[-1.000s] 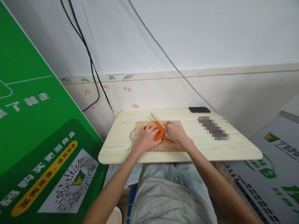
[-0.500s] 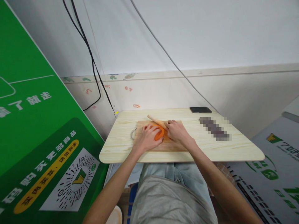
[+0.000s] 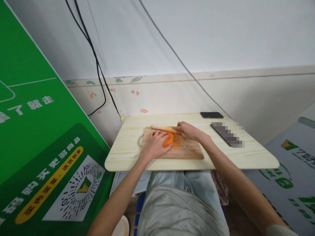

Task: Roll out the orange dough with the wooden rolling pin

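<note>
An orange lump (image 3: 168,139) lies on a wooden cutting board (image 3: 187,150) on a small pale wood table (image 3: 128,144). My left hand (image 3: 155,144) rests on the left side of the orange lump, fingers curled over it. My right hand (image 3: 188,130) is closed on the right end of a wooden rolling pin (image 3: 162,128), which lies almost level across the far edge of the board, just behind the orange lump.
A black phone (image 3: 211,115) lies at the table's far right edge, with a blurred dark flat object (image 3: 227,134) beside it. A green printed panel (image 3: 36,137) leans at the left. Cables (image 3: 98,65) hang on the wall behind. My lap is under the table.
My right hand moved back and to the right, swinging the rolling pin from a diagonal tilt to nearly level behind the orange lump. My left hand stayed on the lump.
</note>
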### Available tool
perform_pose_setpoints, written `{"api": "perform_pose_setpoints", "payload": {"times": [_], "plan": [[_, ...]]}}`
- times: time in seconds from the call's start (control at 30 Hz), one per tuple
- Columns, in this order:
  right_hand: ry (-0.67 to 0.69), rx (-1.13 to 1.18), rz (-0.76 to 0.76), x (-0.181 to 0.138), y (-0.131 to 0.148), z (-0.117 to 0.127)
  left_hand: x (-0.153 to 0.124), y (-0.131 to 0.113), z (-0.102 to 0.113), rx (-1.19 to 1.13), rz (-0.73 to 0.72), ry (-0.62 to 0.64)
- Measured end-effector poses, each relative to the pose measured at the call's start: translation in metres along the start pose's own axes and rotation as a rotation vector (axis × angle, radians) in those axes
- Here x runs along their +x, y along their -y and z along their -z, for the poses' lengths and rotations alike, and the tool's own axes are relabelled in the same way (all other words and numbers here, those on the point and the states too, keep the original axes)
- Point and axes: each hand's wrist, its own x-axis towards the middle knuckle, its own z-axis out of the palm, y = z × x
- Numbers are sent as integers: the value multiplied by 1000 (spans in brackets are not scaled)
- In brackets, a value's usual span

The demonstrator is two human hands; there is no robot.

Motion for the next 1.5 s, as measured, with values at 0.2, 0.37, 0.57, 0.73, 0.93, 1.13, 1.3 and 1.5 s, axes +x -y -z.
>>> {"api": "perform_pose_setpoints", "payload": {"times": [0.2, 0.37, 0.57, 0.73, 0.93, 1.13, 1.3, 1.5], "plan": [[-41, -58, -8, -5, 2, -7, -1, 1, -2, 23, 3, -1], [-70, -140, -67, -12, 17, -10, -1, -1, -3, 32, 4, -7], [-105, -226, -103, -19, 29, -15, 0, -4, 0, 40, -7, -6], [-143, -183, -58, -20, 23, -18, -1, -4, -1, 33, -13, -29], [-204, -86, -3, -21, 14, -24, 0, -6, 4, -12, 23, -108], [-223, 2, 6, -18, 9, -26, 0, -4, 8, 93, 106, -141], [-125, 77, -12, -6, -3, -17, 1, -3, 4, 115, 125, -147], [-105, 57, -89, 0, -4, -20, 1, -2, 2, 110, 138, -142]]}}
